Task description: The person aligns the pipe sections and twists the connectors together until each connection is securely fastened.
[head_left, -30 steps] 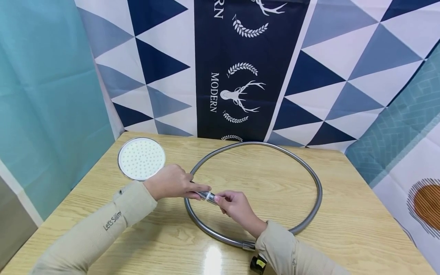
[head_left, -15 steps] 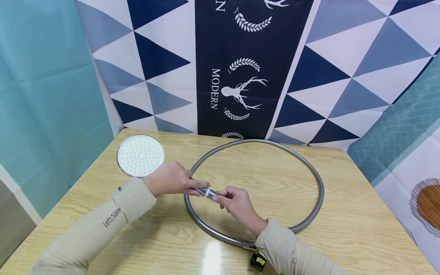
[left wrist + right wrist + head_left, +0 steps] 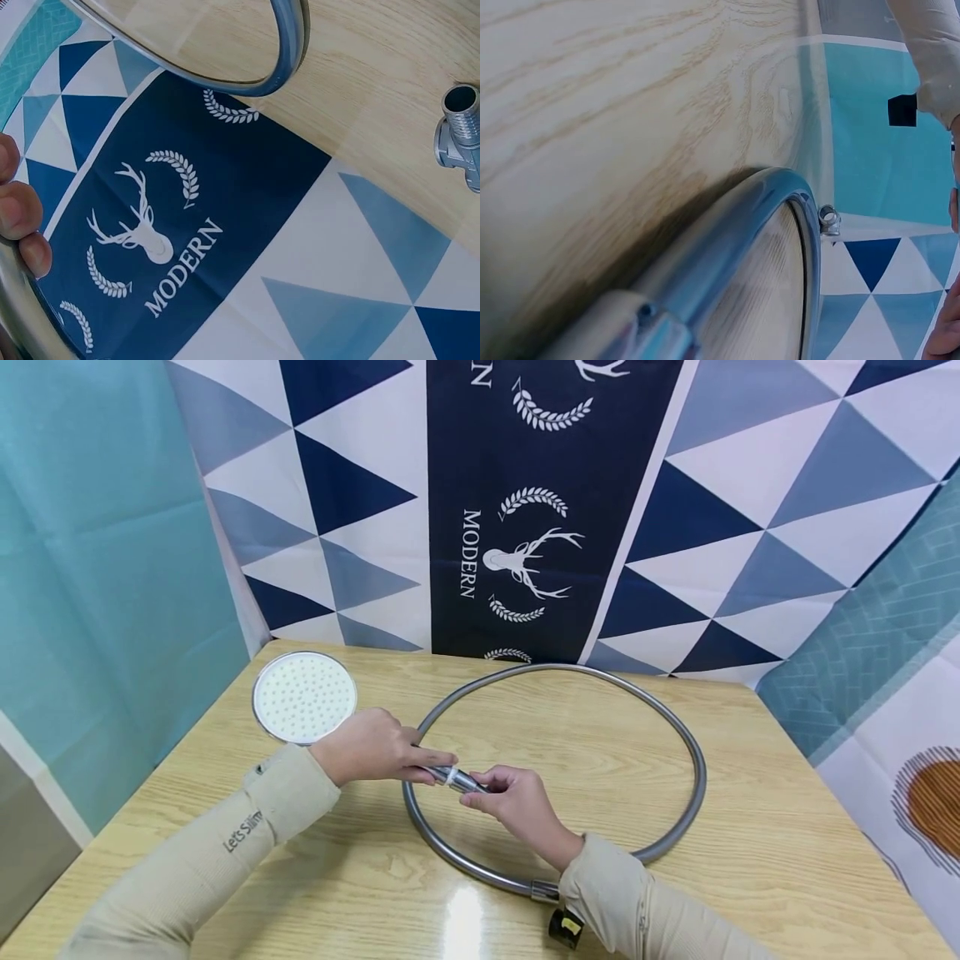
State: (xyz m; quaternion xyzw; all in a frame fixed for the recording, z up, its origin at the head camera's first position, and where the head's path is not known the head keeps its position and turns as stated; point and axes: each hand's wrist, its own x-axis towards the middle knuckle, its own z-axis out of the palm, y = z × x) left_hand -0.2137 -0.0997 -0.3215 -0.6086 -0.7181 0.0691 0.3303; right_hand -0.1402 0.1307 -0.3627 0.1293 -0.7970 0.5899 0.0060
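In the head view, both hands hold a slim chrome tube fitting (image 3: 459, 779) with a white ring round it, over the near left part of a looped grey metal hose (image 3: 697, 777). My left hand (image 3: 375, 746) grips its left end, with the index finger laid along the top. Thumb and fingers of my right hand (image 3: 521, 802) pinch the other end. In the left wrist view, curled fingers (image 3: 19, 214) show at the left edge above a shiny curved tube (image 3: 22, 300). The hose's metal end nut (image 3: 545, 891) lies beside the right cuff.
A round white shower head (image 3: 303, 697) lies face up at the back left of the wooden table (image 3: 780, 827). The left wrist view shows a threaded metal fitting (image 3: 461, 135) on the table. A patterned cloth (image 3: 367, 527) hangs behind.
The right hand's fingertips have shifted slightly right along the fitting, so more bare metal shows between the hands. The left hand stays almost in place. Hose and shower head lie as before.
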